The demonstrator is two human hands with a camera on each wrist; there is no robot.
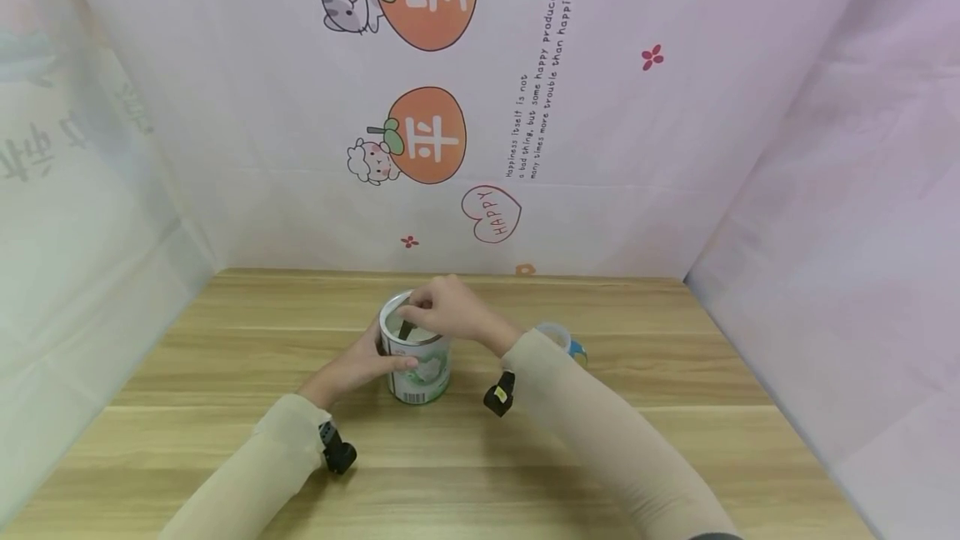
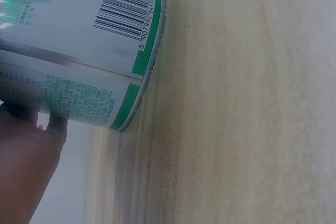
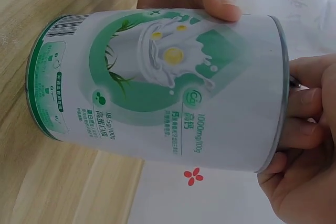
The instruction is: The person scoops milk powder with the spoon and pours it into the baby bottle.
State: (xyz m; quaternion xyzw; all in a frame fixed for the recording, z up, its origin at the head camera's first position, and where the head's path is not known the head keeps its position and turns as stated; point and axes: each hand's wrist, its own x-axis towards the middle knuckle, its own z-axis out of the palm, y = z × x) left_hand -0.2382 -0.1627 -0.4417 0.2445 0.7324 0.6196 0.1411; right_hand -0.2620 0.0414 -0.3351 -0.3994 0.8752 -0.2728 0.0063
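1. Resting on the tabletop (image 1: 187,390), the can (image 1: 431,369), clasped by the left grip (image 1: 369,363), is best steadied.
2. Inside, the dark utensil (image 1: 406,330), pinched by the right grip (image 1: 454,307), should be moved gently.

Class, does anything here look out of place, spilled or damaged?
Nothing stands out. The can stands upright on the table, gripped by the left hand; the right hand holds a dark handle in the can's open top. I see no spill or dent, though the right sleeve partly hides the cup.
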